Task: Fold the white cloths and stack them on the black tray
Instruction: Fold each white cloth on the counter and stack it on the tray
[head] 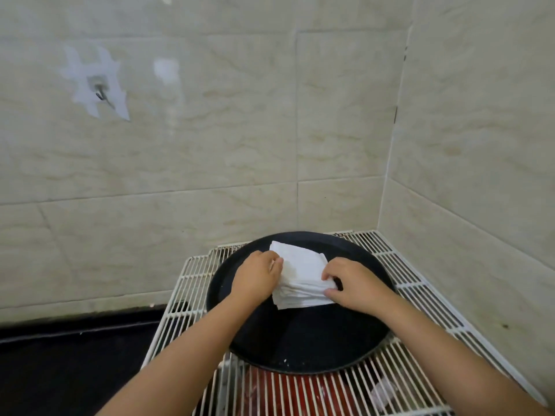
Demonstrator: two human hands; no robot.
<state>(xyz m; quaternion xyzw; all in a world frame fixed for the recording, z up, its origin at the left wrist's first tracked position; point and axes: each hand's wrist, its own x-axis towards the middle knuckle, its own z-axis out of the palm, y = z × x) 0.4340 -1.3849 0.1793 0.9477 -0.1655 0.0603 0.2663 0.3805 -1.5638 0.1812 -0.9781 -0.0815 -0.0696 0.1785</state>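
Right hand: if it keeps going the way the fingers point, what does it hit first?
The right hand points left, its fingers already pinching the stack of white cloths on the black tray. It meets that stack first; beyond it, probably the left hand.

The left hand (257, 276) hides the left edge of the cloths (303, 280), and its fingers are tucked out of sight there; the right hand (354, 288) covers their right corner. Both forearms run off the bottom edge. Below the rack (405, 382) something red (300, 394), perhaps a basin, shows only through the bars.
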